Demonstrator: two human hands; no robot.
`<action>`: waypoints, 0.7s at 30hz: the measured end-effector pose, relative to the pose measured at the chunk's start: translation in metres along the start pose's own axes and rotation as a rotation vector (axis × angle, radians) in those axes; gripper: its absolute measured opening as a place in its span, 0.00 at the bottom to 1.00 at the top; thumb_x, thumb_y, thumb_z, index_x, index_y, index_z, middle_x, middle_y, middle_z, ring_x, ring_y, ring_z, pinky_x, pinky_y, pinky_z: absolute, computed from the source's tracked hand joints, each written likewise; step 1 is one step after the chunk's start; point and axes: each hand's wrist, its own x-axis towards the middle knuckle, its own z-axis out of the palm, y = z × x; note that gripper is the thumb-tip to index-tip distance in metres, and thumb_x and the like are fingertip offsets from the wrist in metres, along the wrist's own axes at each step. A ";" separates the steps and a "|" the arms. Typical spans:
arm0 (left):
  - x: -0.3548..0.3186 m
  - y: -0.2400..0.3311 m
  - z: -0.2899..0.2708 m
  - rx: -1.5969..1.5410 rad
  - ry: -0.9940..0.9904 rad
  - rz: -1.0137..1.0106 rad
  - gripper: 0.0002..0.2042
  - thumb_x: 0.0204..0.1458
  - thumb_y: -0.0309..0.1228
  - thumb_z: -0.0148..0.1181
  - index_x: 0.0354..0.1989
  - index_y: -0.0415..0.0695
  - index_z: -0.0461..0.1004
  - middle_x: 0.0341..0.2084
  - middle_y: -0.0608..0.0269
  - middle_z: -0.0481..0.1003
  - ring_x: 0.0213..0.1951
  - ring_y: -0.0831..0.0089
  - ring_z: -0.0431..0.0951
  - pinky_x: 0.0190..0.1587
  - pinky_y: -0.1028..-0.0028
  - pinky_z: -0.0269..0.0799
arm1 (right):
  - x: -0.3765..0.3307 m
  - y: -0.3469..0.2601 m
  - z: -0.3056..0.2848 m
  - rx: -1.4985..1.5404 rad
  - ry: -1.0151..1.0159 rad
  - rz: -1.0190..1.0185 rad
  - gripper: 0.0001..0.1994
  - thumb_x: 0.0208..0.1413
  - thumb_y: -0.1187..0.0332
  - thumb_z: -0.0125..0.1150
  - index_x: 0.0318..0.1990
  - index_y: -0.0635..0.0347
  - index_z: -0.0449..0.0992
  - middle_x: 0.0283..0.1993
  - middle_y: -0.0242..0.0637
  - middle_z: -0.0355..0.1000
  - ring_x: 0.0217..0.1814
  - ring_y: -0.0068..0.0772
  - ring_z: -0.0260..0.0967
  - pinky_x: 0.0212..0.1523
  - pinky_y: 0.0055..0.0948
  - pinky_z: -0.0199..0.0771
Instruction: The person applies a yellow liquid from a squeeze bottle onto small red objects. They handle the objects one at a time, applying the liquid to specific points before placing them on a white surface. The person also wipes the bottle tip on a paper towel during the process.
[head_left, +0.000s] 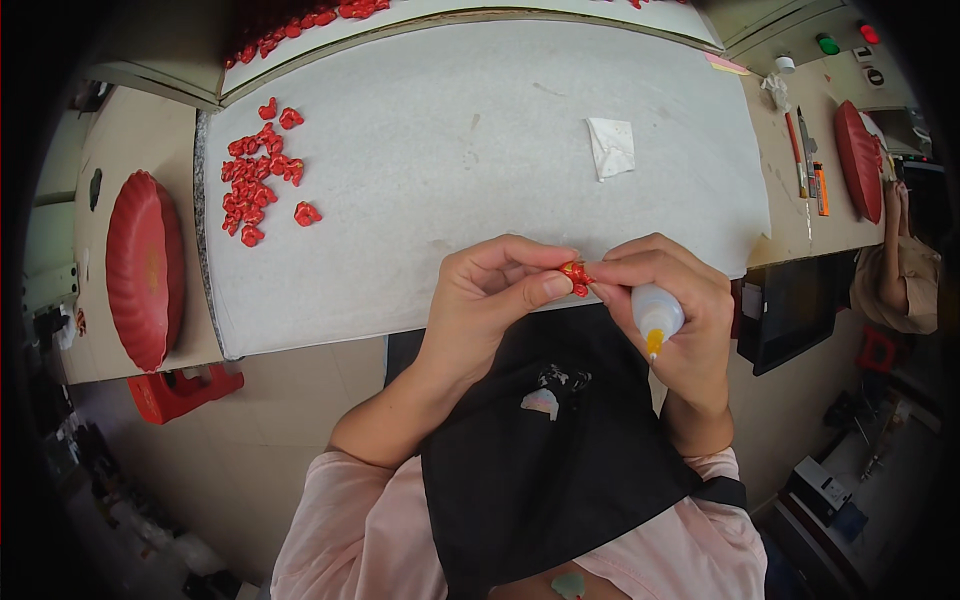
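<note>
My left hand (490,295) and my right hand (670,300) meet at the near edge of the white work board (480,160). Both pinch one small red piece (575,274) between thumb and fingertips. My right hand also holds a small white squeeze bottle (656,315) in its palm, with its yellow nozzle pointing down toward my black apron (545,450). A loose heap of several similar red pieces (255,175) lies at the board's far left, well away from both hands.
A red round dish (145,268) stands at the left on the bench, another red dish (858,160) at the right beside pens and tools (810,165). A white paper scrap (611,146) lies on the board. More red pieces (300,25) sit on the far tray. Another person's arm (895,260) is at the right edge.
</note>
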 end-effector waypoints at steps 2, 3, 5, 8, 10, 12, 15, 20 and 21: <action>0.000 -0.002 0.002 -0.011 -0.001 -0.016 0.07 0.45 0.19 0.56 0.34 0.36 0.72 0.30 0.59 0.74 0.35 0.76 0.74 0.40 0.78 0.69 | -0.002 0.002 -0.003 0.001 0.001 -0.005 0.08 0.36 0.80 0.62 0.28 0.63 0.74 0.25 0.38 0.70 0.26 0.33 0.69 0.25 0.23 0.67; -0.001 -0.002 0.003 -0.005 -0.003 -0.020 0.07 0.45 0.19 0.56 0.34 0.37 0.72 0.30 0.59 0.74 0.35 0.76 0.74 0.40 0.78 0.69 | -0.003 0.002 -0.004 0.020 0.003 0.002 0.08 0.36 0.80 0.61 0.28 0.63 0.74 0.25 0.38 0.70 0.26 0.33 0.69 0.25 0.24 0.67; 0.000 -0.002 0.005 -0.002 -0.006 -0.027 0.07 0.45 0.19 0.56 0.34 0.37 0.72 0.30 0.59 0.75 0.34 0.77 0.74 0.40 0.79 0.69 | -0.004 0.000 -0.006 0.056 0.006 0.015 0.08 0.36 0.80 0.61 0.28 0.64 0.74 0.25 0.39 0.70 0.26 0.33 0.69 0.26 0.24 0.68; -0.001 -0.004 0.007 -0.012 0.002 -0.042 0.07 0.45 0.19 0.56 0.34 0.37 0.73 0.30 0.59 0.75 0.34 0.77 0.74 0.40 0.80 0.68 | -0.005 -0.002 -0.010 0.064 -0.004 0.024 0.08 0.36 0.84 0.60 0.28 0.65 0.75 0.26 0.39 0.71 0.27 0.28 0.69 0.28 0.20 0.67; -0.001 -0.005 0.009 -0.007 0.007 -0.051 0.07 0.44 0.19 0.56 0.34 0.37 0.73 0.30 0.59 0.75 0.34 0.78 0.74 0.40 0.80 0.68 | -0.007 -0.001 -0.012 0.059 0.009 0.024 0.08 0.37 0.84 0.60 0.28 0.65 0.75 0.26 0.39 0.71 0.27 0.28 0.69 0.28 0.20 0.67; 0.000 -0.005 0.011 -0.010 -0.001 -0.064 0.07 0.44 0.19 0.56 0.34 0.37 0.73 0.30 0.59 0.75 0.34 0.78 0.73 0.40 0.80 0.68 | -0.009 0.000 -0.013 0.055 0.014 0.018 0.08 0.36 0.82 0.60 0.28 0.65 0.74 0.26 0.39 0.70 0.27 0.30 0.69 0.27 0.22 0.67; -0.001 -0.006 0.012 -0.010 -0.009 -0.066 0.07 0.44 0.19 0.56 0.34 0.37 0.73 0.29 0.60 0.75 0.34 0.77 0.73 0.40 0.79 0.68 | -0.012 0.002 -0.014 0.055 0.015 0.009 0.08 0.36 0.80 0.60 0.29 0.64 0.74 0.26 0.39 0.70 0.27 0.34 0.69 0.26 0.25 0.68; -0.001 -0.007 0.014 0.020 -0.016 -0.057 0.07 0.44 0.19 0.56 0.33 0.38 0.73 0.29 0.60 0.75 0.34 0.77 0.73 0.40 0.79 0.68 | -0.015 0.003 -0.015 0.068 0.029 0.012 0.08 0.36 0.81 0.60 0.28 0.63 0.74 0.26 0.39 0.70 0.27 0.34 0.69 0.26 0.24 0.68; -0.001 -0.007 0.014 0.025 -0.016 -0.054 0.07 0.44 0.19 0.56 0.33 0.38 0.73 0.29 0.60 0.75 0.34 0.77 0.73 0.39 0.78 0.67 | -0.015 0.003 -0.015 0.069 0.032 0.011 0.08 0.36 0.81 0.60 0.28 0.63 0.74 0.26 0.39 0.70 0.27 0.34 0.69 0.26 0.24 0.68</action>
